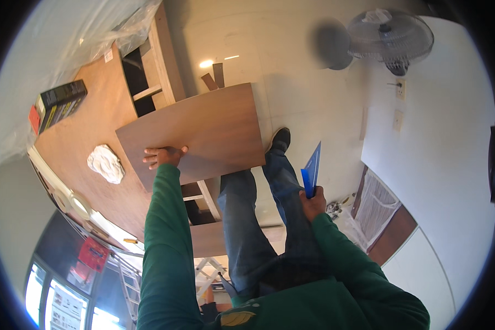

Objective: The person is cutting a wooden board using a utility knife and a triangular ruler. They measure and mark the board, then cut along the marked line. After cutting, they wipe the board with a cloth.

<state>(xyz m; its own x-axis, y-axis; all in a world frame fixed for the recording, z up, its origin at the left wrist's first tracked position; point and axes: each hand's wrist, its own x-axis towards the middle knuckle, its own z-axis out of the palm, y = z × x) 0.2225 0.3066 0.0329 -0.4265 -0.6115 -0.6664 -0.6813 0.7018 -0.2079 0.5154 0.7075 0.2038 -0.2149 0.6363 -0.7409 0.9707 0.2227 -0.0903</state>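
Observation:
My left hand [165, 157] lies flat with its fingers spread on a large brown wooden board [214, 129]. The board rests across an open wooden frame [162, 52], reaching over my knees' side of it. Low on the right, my right hand [313, 203] is closed round a blue, flat, triangular tool [311, 171], whose point is turned up and away from me; its exact kind I cannot make out. The tool is apart from the board, over my leg.
Left of the board, a crumpled white cloth [106, 164] and a black box [61, 103] lie on a wooden panel [93, 104]. Two brown strips [218, 75] lie beyond the board. A fan [390, 36] stands far right by a white wall. A ladder [127, 286] is at lower left.

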